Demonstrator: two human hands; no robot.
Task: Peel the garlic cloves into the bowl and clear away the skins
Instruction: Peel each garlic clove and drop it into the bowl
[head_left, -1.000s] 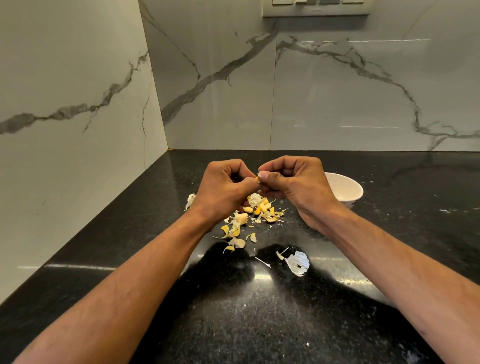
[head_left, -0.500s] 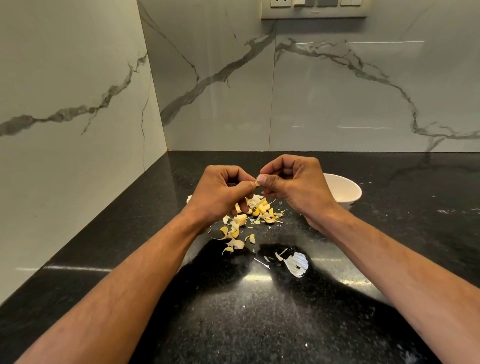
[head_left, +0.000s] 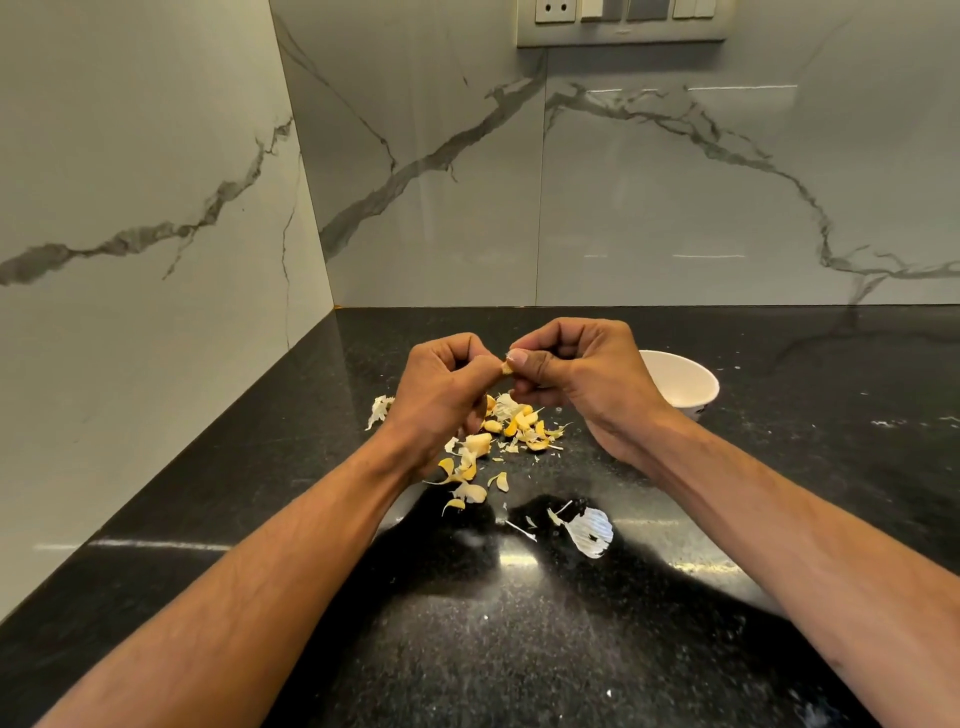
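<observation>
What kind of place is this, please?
Most likely a home kitchen corner: a black stone countertop, marble-look wall tiles with a socket panel, and garlic skins beside a white bowl.

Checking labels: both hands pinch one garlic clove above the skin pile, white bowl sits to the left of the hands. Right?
Not quite. The head view shows the white bowl to the right, behind the right hand. The rest holds: left hand and right hand pinch one garlic clove above the skin pile.
</observation>
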